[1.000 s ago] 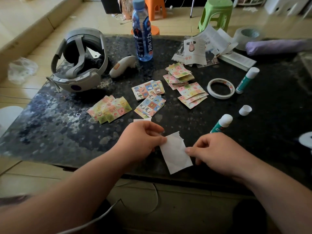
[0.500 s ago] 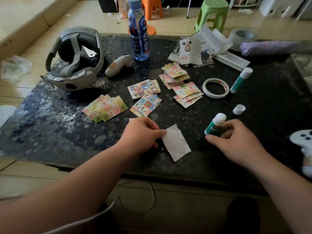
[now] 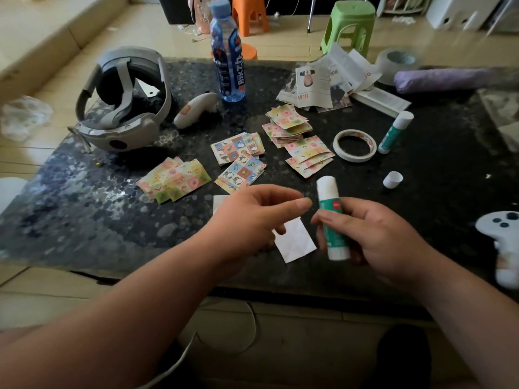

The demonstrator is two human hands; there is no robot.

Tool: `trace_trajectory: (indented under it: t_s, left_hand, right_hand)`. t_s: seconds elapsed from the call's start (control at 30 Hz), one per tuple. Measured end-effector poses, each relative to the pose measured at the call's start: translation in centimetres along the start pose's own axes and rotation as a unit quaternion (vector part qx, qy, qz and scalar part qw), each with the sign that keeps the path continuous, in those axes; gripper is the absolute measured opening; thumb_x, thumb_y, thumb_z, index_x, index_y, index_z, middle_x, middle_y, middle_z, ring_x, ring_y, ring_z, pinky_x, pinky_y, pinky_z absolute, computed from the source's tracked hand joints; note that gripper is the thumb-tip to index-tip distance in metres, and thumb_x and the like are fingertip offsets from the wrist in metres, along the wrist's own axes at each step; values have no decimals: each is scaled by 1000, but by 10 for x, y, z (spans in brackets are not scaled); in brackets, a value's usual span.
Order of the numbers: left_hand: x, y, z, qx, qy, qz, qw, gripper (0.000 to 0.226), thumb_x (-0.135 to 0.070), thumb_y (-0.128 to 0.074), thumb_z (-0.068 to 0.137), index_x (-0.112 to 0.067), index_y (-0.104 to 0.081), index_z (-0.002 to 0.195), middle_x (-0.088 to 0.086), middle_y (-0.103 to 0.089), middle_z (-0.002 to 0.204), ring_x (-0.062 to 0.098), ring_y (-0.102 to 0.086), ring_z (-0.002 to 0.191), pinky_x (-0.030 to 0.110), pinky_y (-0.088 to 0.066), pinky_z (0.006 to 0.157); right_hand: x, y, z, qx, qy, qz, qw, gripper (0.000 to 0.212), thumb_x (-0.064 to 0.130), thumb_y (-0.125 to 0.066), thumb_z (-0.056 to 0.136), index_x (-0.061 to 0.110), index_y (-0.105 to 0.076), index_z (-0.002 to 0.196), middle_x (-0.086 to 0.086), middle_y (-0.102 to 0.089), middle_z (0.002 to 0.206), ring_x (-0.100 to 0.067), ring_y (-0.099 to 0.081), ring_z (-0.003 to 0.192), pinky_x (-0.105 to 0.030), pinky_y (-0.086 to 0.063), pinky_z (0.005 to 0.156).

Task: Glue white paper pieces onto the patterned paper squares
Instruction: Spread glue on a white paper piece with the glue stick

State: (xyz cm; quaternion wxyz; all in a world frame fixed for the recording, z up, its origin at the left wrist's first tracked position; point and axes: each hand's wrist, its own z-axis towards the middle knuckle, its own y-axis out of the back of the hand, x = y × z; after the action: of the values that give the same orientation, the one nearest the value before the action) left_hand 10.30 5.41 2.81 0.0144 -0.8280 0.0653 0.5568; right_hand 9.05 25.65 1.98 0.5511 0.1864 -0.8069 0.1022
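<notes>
The right hand (image 3: 373,237) has its grip clamped round a green-and-white glue stick (image 3: 331,220), held nearly upright, white end up, just right of centre frame. The left hand (image 3: 252,220) hovers beside it, grip apart and empty, forefinger stretched toward the stick. Below the two hands a white paper piece (image 3: 297,244) lies flat on the dark speckled desk (image 3: 84,206). Fanned stacks of patterned paper squares (image 3: 241,172) sit higher up at mid-frame. To their right are a tape roll (image 3: 354,145), a second glue stick (image 3: 394,133) and a loose white cap (image 3: 392,179).
</notes>
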Motion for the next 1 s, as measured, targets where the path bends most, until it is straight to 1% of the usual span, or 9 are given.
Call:
trace_trajectory:
  t_s: [0.13,0.3,0.43,0.53,0.6,0.77,0.87,0.93,1.0]
  left_hand:
    - [-5,0,-9,151,-1,-118,981,29,-25,-75,84,-13,-74,110,-2,-59,76,7,-46,66,26,-30,60]
    - [-3,-5,-15,180,-40,-193,964,17,-17,-73,86,-11,-75,102,2,-55,73,9,-44,64,25,-27,58]
    - [-3,-8,-11,80,-49,-202,975,7,-19,-78,76,-18,-77,83,-2,-59,69,8,-39,56,24,-25,53]
    - [6,-9,-6,1,-34,-167,985,21,-29,-90,65,-20,-78,79,1,-59,73,10,-38,58,26,-27,54]
    - [12,-16,-6,-12,-28,-180,983,24,-30,-87,61,-18,-76,79,0,-56,68,10,-39,57,25,-30,53]
    - [20,-32,-7,10,-7,-193,981,30,-22,-88,67,-14,-73,91,-5,-66,68,10,-48,56,25,-36,53]
    - [27,-27,-5,8,-11,58,998,39,-42,-85,78,-30,-69,112,-13,-72,90,3,-60,68,25,-48,64]
    - [36,-24,-4,5,-94,336,937,35,-51,-70,89,-38,-64,120,-19,-64,103,-2,-56,85,21,-49,78]
    - [41,-21,-5,28,-164,492,854,32,-50,-58,97,-34,-65,124,-18,-57,116,1,-48,107,26,-45,95]
  right_hand:
    - [1,-4,-12,136,55,75,986,34,41,-66,88,9,-74,98,-13,-58,64,-25,-48,57,-28,-40,54]
    - [1,-3,-12,186,65,148,969,67,54,-78,78,-8,-63,99,-11,-49,55,-18,-41,49,-32,-30,49]
    - [-1,-5,-8,110,62,225,966,52,43,-89,64,5,-69,95,-8,-47,58,-16,-30,48,-27,-19,44]
    - [-1,-8,-5,36,50,316,947,32,30,-88,64,12,-74,86,-5,-48,66,-11,-37,51,-21,-28,41]
    - [-1,-14,-5,13,27,354,935,13,24,-76,76,13,-75,81,-4,-48,68,-10,-41,54,-20,-32,43]
    - [0,-25,0,-74,21,270,960,19,27,-71,80,8,-68,85,-5,-46,66,-12,-41,56,-25,-30,50]
    - [2,-9,12,-194,23,190,962,20,29,-75,86,12,-66,81,-2,-51,62,-13,-45,55,-26,-33,51]
    - [4,3,18,-245,19,86,966,22,33,-74,91,14,-67,81,2,-56,59,-12,-50,56,-27,-39,52]
    - [4,10,23,-243,23,14,970,25,36,-74,90,13,-69,83,2,-60,59,-13,-54,57,-30,-44,55]
